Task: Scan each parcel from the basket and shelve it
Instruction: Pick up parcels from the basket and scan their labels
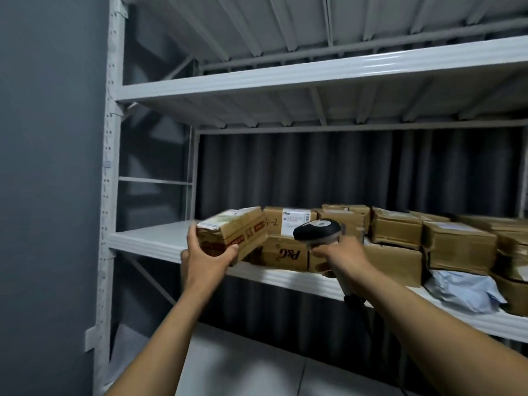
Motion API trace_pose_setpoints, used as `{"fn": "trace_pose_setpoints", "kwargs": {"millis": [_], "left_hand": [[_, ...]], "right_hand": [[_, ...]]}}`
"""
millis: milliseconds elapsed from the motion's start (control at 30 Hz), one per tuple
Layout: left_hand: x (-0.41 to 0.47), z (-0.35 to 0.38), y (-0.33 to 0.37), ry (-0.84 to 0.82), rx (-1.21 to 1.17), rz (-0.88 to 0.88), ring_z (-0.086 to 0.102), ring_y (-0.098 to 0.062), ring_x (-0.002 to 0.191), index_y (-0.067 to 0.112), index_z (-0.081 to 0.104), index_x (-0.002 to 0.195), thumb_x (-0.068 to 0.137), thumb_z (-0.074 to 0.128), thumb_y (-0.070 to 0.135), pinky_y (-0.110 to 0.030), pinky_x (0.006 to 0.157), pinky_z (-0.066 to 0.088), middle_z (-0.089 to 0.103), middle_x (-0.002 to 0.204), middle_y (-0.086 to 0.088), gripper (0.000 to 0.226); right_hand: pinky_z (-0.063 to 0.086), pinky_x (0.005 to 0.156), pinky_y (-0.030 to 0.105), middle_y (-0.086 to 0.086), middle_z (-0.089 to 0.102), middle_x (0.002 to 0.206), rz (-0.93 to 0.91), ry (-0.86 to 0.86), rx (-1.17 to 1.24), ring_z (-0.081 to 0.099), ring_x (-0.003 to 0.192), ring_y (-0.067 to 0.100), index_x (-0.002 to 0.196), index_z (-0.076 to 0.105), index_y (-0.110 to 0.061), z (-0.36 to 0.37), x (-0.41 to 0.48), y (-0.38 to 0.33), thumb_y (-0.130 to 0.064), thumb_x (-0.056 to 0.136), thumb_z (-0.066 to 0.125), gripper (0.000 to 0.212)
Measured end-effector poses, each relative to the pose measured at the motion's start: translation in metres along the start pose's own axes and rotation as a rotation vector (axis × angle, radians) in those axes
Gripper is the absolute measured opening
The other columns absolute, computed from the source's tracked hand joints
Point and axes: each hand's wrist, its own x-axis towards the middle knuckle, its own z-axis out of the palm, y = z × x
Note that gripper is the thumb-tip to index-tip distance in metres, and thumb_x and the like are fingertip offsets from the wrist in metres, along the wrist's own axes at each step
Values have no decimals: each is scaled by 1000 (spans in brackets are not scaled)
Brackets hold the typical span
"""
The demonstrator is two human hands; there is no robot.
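My left hand [204, 260] grips a small brown cardboard parcel [233, 231] with red tape and a white label, tilted over the front edge of the white metal shelf [148, 241]. Its far end touches or nearly touches the stacked boxes. My right hand [338, 252] holds a black and grey barcode scanner [317, 228] by its handle, head pointing left, just right of the parcel. A box marked "P&G" [285, 254] lies on the shelf behind both hands. The basket is out of view.
Several brown parcels [457, 247] are stacked along the shelf to the right, with a pale blue mailer bag [465, 290] near its front edge. The shelf's left end is bare. An upper shelf [285, 78] spans above. A grey wall [48, 167] stands on the left.
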Motion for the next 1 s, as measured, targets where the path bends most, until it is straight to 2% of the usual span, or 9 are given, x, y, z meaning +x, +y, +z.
{"fn": "trace_pose_setpoints", "kwargs": {"millis": [100, 233, 333, 433, 533, 600, 800, 1000], "left_hand": [[32, 16, 9, 71, 107, 32, 44, -33, 123, 46, 6, 149, 72, 73, 54, -42, 99, 40, 42, 131, -14, 103], [67, 46, 14, 96, 289, 122, 41, -36, 121, 38, 9, 151, 72, 72, 57, -42, 96, 41, 39, 132, -19, 103], [83, 72, 11, 71, 351, 147, 43, -39, 119, 26, 13, 149, 73, 74, 56, -45, 94, 43, 41, 134, -22, 102], [94, 95, 5, 42, 367, 143, 47, -39, 116, 17, 21, 143, 77, 69, 57, -48, 93, 46, 43, 133, -23, 92], [100, 109, -1, 39, 491, 246, 42, -36, 125, 12, 34, 138, 84, 62, 56, -47, 101, 41, 38, 141, -21, 76], [102, 115, -3, 12, 557, 310, 37, -35, 131, 14, 36, 140, 88, 56, 55, -47, 105, 36, 32, 148, -18, 70], [106, 109, 0, -193, 742, 284, 31, -36, 137, 21, 17, 153, 95, 37, 59, -49, 110, 32, 14, 159, -14, 72], [77, 84, 22, -229, 798, 295, 31, -35, 137, 22, 26, 150, 94, 40, 60, -48, 106, 35, 19, 158, -12, 69]], "right_hand": [[60, 68, 43, 17, 73, 76, 10, 48, -46, 71, 69, 34, 78, 71, -5, 6, 24, 4, -11, 73, 77, 9], [53, 61, 37, 13, 68, 67, 40, 93, -58, 63, 59, 28, 76, 70, -4, 11, 44, 11, -11, 77, 77, 10], [53, 60, 36, 14, 70, 70, 50, 94, -84, 65, 61, 29, 79, 71, -5, 12, 56, 19, -14, 77, 77, 12], [56, 62, 39, 15, 73, 73, 47, 104, -121, 69, 64, 31, 79, 71, -8, 12, 65, 26, -18, 76, 78, 13], [55, 60, 37, 14, 72, 73, 50, 102, -104, 66, 59, 26, 80, 71, -8, 9, 69, 32, -16, 76, 78, 12], [54, 60, 38, 13, 72, 69, 57, 116, -86, 64, 56, 26, 77, 71, -8, 8, 70, 34, -16, 73, 80, 13], [51, 57, 34, 13, 73, 74, 58, 94, -88, 65, 57, 25, 79, 70, -10, 3, 63, 30, -17, 75, 80, 13], [50, 51, 29, 14, 72, 75, 56, 32, -58, 65, 56, 26, 80, 69, -7, -19, 32, 22, -15, 78, 77, 11]]}}
